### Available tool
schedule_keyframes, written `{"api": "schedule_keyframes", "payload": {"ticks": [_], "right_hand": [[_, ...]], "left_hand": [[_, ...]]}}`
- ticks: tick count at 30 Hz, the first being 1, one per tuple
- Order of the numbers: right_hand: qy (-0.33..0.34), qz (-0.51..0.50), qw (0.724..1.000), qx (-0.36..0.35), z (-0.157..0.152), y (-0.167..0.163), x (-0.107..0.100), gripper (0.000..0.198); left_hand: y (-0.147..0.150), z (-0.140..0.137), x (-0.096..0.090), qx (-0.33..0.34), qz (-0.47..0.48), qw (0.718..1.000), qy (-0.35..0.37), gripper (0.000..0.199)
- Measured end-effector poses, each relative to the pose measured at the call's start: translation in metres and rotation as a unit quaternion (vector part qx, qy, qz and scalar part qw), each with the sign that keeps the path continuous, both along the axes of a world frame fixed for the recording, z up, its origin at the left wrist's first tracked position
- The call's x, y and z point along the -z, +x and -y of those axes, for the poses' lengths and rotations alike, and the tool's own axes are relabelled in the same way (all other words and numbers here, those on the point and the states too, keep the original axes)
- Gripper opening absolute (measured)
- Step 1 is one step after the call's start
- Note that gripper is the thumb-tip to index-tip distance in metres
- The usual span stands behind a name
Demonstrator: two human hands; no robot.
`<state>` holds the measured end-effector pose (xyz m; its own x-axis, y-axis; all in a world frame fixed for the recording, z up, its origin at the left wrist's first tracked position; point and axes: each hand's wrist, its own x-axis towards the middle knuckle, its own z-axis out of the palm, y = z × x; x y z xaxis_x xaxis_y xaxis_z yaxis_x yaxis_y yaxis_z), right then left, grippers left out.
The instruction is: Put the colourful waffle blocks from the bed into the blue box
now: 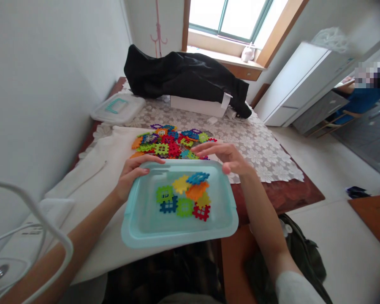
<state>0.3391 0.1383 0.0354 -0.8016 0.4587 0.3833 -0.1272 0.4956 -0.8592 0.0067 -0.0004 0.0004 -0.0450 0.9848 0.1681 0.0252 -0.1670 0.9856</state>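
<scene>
A light blue plastic tub (180, 240) is tilted towards me at the table's near edge. My left hand (126, 177) is closed on its far left corner, thumb and fingers on the rim. My right hand (229, 157) is open over the far right corner, fingers stretched left above the pile and thumb near the rim. Several notched plastic building tiles lie in the tub, among them a green tile (164, 194), an orange tile (196, 191) and a red tile (201, 212). Just beyond the tub spreads a pile of colourful tiles (167, 147).
A translucent lid (117, 109) lies at the back left. Black cloth (183, 74) covers a white box (196, 105) at the back. White cable (55, 228) loops at the near left. A dark bag (304, 249) is at the lower right. Another person sits far right.
</scene>
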Motion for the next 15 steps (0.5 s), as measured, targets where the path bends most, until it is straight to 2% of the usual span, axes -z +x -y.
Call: {"api": "schedule_keyframes", "payload": {"ticks": [1, 2, 4, 6, 8, 9, 12, 15], "right_hand": [[0.002, -0.035, 0.997, 0.068, -0.008, -0.001, 0.009, 0.074], [0.005, -0.065, 0.983, 0.172, -0.018, 0.000, 0.021, 0.069], [0.010, -0.082, 0.921, 0.380, -0.040, 0.006, 0.049, 0.059], [0.016, -0.047, 0.867, 0.496, -0.060, 0.018, 0.075, 0.051], [0.019, -0.012, 0.836, 0.549, -0.076, 0.031, 0.095, 0.043], [0.023, 0.009, 0.830, 0.557, -0.082, 0.037, 0.102, 0.042], [0.072, 0.109, 0.835, 0.535, -0.091, 0.046, 0.117, 0.049], [0.127, 0.192, 0.851, 0.472, -0.090, 0.042, 0.123, 0.062]], "left_hand": [[0.000, 0.000, 0.000, -0.002, -0.001, 1.000, 0.004, 0.033], [0.000, 0.000, 0.000, -0.004, -0.001, 1.000, 0.006, 0.033], [0.001, 0.000, -0.001, -0.006, 0.005, 1.000, 0.004, 0.033], [0.002, 0.000, -0.002, -0.009, 0.014, 1.000, 0.003, 0.033], [0.003, 0.000, -0.004, -0.012, 0.016, 1.000, 0.002, 0.032], [0.002, 0.000, -0.004, -0.012, 0.014, 1.000, 0.002, 0.032], [0.001, 0.001, -0.004, -0.006, 0.000, 1.000, 0.004, 0.033], [-0.001, 0.001, -0.003, 0.008, -0.001, 1.000, 0.008, 0.034]]}}
